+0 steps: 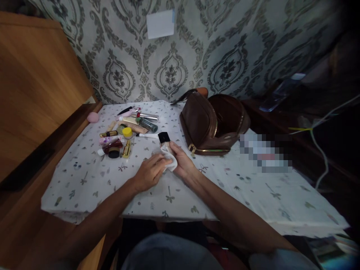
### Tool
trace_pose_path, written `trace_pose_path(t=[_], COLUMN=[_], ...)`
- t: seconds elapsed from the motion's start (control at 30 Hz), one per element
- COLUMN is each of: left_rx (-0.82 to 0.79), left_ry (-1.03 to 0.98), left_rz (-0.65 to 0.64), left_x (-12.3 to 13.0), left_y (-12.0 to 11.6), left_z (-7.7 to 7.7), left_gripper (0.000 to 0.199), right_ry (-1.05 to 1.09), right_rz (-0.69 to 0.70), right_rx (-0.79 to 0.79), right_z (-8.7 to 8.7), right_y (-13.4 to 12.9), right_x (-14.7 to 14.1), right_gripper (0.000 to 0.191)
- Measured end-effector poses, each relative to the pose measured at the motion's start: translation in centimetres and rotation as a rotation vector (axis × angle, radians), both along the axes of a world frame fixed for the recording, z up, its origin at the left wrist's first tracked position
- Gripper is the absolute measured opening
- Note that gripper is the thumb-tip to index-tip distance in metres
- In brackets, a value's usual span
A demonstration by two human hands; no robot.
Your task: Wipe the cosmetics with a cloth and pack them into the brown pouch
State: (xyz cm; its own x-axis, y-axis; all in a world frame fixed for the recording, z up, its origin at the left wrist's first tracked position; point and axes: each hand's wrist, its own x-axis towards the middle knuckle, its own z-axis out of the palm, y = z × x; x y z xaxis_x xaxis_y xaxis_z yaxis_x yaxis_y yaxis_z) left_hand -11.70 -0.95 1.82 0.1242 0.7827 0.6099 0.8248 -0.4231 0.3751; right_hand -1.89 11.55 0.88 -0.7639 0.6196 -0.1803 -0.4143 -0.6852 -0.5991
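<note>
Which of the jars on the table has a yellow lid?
The jar just beyond the gold bottle nearest the left hand. Bright yellow sets it apart from the greenish container beside it and the black-lidded jar nearer the camera.

A small container (165, 144) with a squarish black cap (164, 137) — held cap-end forward — its body mostly hidden by a crumpled white cloth (172, 157) folded against it.

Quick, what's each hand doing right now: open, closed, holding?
Left hand: closed, fingers on a white cloth or tissue.
Right hand: closed, holding a black-capped bottle.
</note>
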Motion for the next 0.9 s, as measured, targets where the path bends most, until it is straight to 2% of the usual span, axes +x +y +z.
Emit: trace_pose_path(t=[0.1,0.17,0.27,0.47,0.53,0.63,0.77,0.9], left_rx=[-0.009,0.003,0.059,0.202,0.206,0.139,0.028,-0.057], left_ry=[-0.006,-0.027,-0.076,-0.227,-0.282,-0.308,-0.211,-0.132], left_rz=[-0.025,0.009,0.123,0.397,0.440,0.385,0.191,0.008], left_x=[0.3,0.2,-0.3,-1.9,-2.1,-2.0,-1.3,-0.4], left_y=[0.0,0.1,0.2,0.5,0.6,0.6,0.3,0.1], left_z=[-0.1,-0.1,0.1,0.6,0.5,0.2,0.2,0.5], left_gripper=[0.031,0.031,0.029,0.025,0.026,0.027,0.025,0.028], right_ry=[-0.023,-0.035,-0.050,-0.079,-0.081,-0.047,-0.020,-0.008], right_rz=[0.044,0.076,0.077,0.185,0.187,0.155,0.079,0.054], right_rx=[-0.056,-0.102,-0.127,0.044,0.060,0.062,0.042,-0.083], right_z=[0.0,0.1,0.5,1.1,1.2,1.0,0.5,0.0], right_y=[0.4,0.2,-0.6,-1.9,-2.0,-1.9,-1.2,0.0], right_x=[0.0,0.0,0.1,0.4,0.3,0.1,0.0,0.0], right_gripper=[0.015,0.017,0.014,0.024,0.026,0.023,0.017,0.015])
